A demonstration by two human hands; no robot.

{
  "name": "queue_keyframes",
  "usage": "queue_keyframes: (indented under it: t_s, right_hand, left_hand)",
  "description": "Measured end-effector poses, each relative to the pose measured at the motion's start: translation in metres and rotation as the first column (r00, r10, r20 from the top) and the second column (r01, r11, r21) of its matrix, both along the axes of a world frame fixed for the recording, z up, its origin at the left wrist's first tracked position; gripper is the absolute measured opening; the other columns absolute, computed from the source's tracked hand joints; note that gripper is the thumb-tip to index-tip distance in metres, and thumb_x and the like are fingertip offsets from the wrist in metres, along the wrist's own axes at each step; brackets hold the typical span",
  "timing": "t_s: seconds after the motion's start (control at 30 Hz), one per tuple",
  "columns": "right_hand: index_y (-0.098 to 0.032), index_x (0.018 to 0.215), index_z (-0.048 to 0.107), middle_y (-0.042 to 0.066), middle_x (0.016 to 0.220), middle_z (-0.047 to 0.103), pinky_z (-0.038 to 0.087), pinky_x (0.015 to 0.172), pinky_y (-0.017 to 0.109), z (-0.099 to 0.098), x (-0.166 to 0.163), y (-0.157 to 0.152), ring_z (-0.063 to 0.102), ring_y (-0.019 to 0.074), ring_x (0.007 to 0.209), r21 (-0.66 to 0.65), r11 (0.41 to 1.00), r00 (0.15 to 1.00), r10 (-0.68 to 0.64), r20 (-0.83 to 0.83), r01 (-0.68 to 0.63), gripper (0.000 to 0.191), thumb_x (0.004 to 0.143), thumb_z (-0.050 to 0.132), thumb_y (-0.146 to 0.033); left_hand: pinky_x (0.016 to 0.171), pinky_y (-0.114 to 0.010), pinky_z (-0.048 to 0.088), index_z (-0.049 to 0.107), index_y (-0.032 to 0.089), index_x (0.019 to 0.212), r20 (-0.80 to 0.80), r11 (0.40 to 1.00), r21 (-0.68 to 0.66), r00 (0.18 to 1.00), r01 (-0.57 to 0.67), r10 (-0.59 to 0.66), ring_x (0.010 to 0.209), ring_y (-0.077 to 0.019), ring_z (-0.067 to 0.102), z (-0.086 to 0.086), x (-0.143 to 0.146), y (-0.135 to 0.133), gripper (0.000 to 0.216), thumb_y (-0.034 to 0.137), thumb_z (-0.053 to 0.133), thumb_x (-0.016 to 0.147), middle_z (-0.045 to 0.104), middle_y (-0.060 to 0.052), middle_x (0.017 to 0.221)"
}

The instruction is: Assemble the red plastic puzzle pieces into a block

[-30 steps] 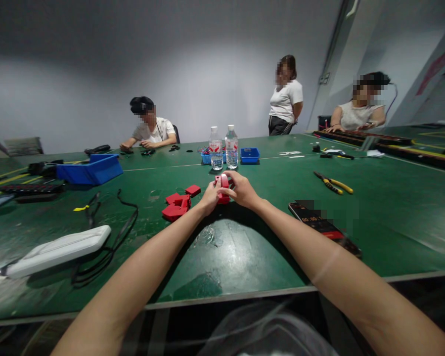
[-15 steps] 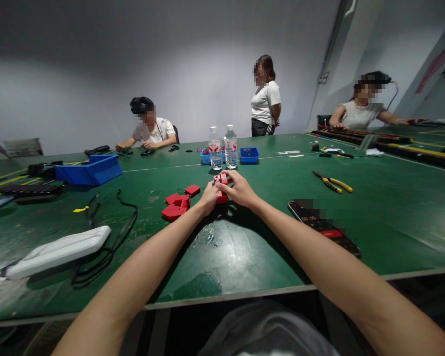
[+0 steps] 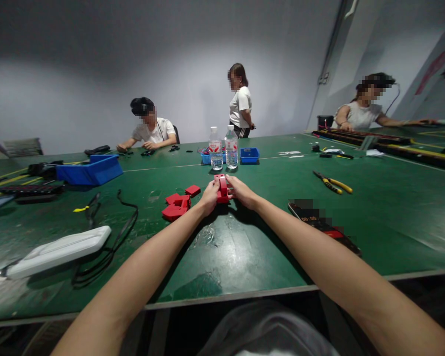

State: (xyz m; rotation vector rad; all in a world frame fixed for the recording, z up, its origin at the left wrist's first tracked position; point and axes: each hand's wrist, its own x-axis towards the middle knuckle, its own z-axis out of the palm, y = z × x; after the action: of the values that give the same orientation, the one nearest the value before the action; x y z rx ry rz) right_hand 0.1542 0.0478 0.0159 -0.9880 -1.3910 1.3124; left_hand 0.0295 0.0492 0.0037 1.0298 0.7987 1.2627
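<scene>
A red block-like piece with a rounded, raised part [image 3: 222, 188] is between my two hands, just above the green table [image 3: 259, 262]. My left hand [image 3: 209, 197] grips its left side, the thumb along its face. On the other side, the fingers of my right hand [image 3: 240, 191] close on its right edge. Whether it is one part or several joined together I cannot tell. Left of my left hand lie several loose red pieces [image 3: 176, 211], one of them a small flat red block [image 3: 193, 190].
Two water bottles [image 3: 231, 148] stand beyond my hands, beside a small blue bin [image 3: 249, 155]. Pliers [image 3: 333, 183] and a phone [image 3: 322, 227] lie to the right. At left are a white handheld device [image 3: 59, 252], a black cord [image 3: 114, 242] and a blue bin [image 3: 89, 170]. Three people are across the table.
My right hand has shifted from over the top of the red piece to its right side, uncovering more of it. The standing person has moved left.
</scene>
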Motion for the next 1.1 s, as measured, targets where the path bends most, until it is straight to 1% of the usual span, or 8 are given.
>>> queue_keyframes:
  t_s: [0.1,0.2,0.3,0.57,0.7,0.87,1.0,1.1]
  right_hand:
    - [-0.019,0.118,0.054,0.006,0.102,0.067,0.055,0.071,0.028,0.000,-0.002,-0.005,0.065,0.0152,0.083,0.026,0.996,0.995,0.086,-0.046,-0.085,0.039,0.092,0.051,-0.048]
    - [-0.018,0.118,0.053,0.007,0.105,0.067,0.056,0.077,0.029,0.000,-0.003,-0.007,0.066,0.0151,0.085,0.027,0.997,0.997,0.068,-0.021,-0.067,0.040,0.088,0.060,-0.044]
    - [-0.017,0.118,0.053,0.008,0.105,0.067,0.056,0.078,0.030,0.000,-0.005,-0.007,0.067,0.0158,0.085,0.024,0.999,0.999,0.048,-0.005,-0.048,0.039,0.089,0.059,-0.042]
    - [-0.020,0.113,0.058,0.005,0.104,0.068,0.056,0.073,0.028,-0.003,-0.012,-0.006,0.066,0.0166,0.087,0.070,0.996,0.995,-0.042,-0.091,0.049,0.037,0.084,0.061,-0.043]
    - [-0.021,0.116,0.054,0.003,0.098,0.067,0.054,0.067,0.026,-0.001,-0.011,-0.008,0.064,0.0140,0.077,0.025,0.999,0.991,-0.034,-0.129,0.038,0.041,0.082,0.062,-0.043]
    - [-0.023,0.116,0.053,0.001,0.091,0.067,0.051,0.061,0.024,0.001,-0.011,-0.010,0.062,0.0120,0.069,-0.009,0.999,0.992,-0.040,-0.121,0.039,0.040,0.082,0.061,-0.043]
    - [-0.023,0.113,0.052,0.000,0.088,0.067,0.048,0.056,0.022,0.000,-0.015,-0.008,0.062,0.0119,0.066,-0.049,0.996,0.988,-0.084,-0.127,0.078,0.034,0.086,0.057,-0.043]
    - [-0.022,0.109,0.053,0.001,0.087,0.067,0.049,0.057,0.022,-0.002,-0.017,-0.007,0.063,0.0124,0.069,-0.051,0.994,0.987,-0.102,-0.128,0.096,0.028,0.088,0.053,-0.041]
  left_hand:
    - [0.062,-0.026,0.057,0.059,0.012,0.109,0.044,0.999,-0.014,0.998,0.035,-0.035,0.065,-0.0145,0.068,0.006,0.000,-0.003,0.050,0.057,0.052,0.087,0.070,-0.007,0.081]
    - [0.062,-0.026,0.057,0.062,0.013,0.104,0.060,0.991,-0.067,0.992,0.114,-0.110,0.067,-0.0162,0.070,0.012,-0.001,-0.007,0.056,0.064,0.052,0.083,0.070,-0.008,0.078]
    - [0.061,-0.025,0.056,0.064,0.013,0.103,0.049,0.986,-0.081,0.989,0.143,-0.140,0.068,-0.0170,0.070,0.015,-0.003,-0.010,0.058,0.066,0.055,0.080,0.070,-0.007,0.076]
    - [0.062,-0.023,0.053,0.059,0.013,0.108,-0.012,0.989,0.062,0.991,0.133,-0.133,0.071,-0.0151,0.068,0.007,-0.004,-0.010,0.067,0.063,0.072,0.065,0.069,-0.007,0.083]
    - [0.053,-0.021,0.050,0.058,0.012,0.108,-0.012,0.989,0.068,0.991,0.134,-0.134,0.059,-0.0113,0.063,0.006,-0.004,-0.008,0.074,0.066,0.073,0.059,0.068,-0.005,0.079]
    - [0.052,-0.021,0.049,0.059,0.013,0.105,-0.034,0.990,0.079,0.993,0.113,-0.111,0.054,-0.0097,0.060,0.007,-0.001,-0.007,0.069,0.065,0.072,0.062,0.067,-0.004,0.075]
    - [0.051,-0.022,0.048,0.061,0.013,0.095,-0.112,0.986,0.101,0.987,0.131,-0.119,0.052,-0.0109,0.059,0.005,0.001,-0.002,0.065,0.071,0.066,0.065,0.064,-0.003,0.068]
    - [0.054,-0.023,0.047,0.063,0.014,0.090,-0.153,0.993,0.099,0.987,0.066,-0.051,0.055,-0.0131,0.060,0.004,0.002,0.000,0.054,0.066,0.063,0.074,0.062,-0.002,0.064]
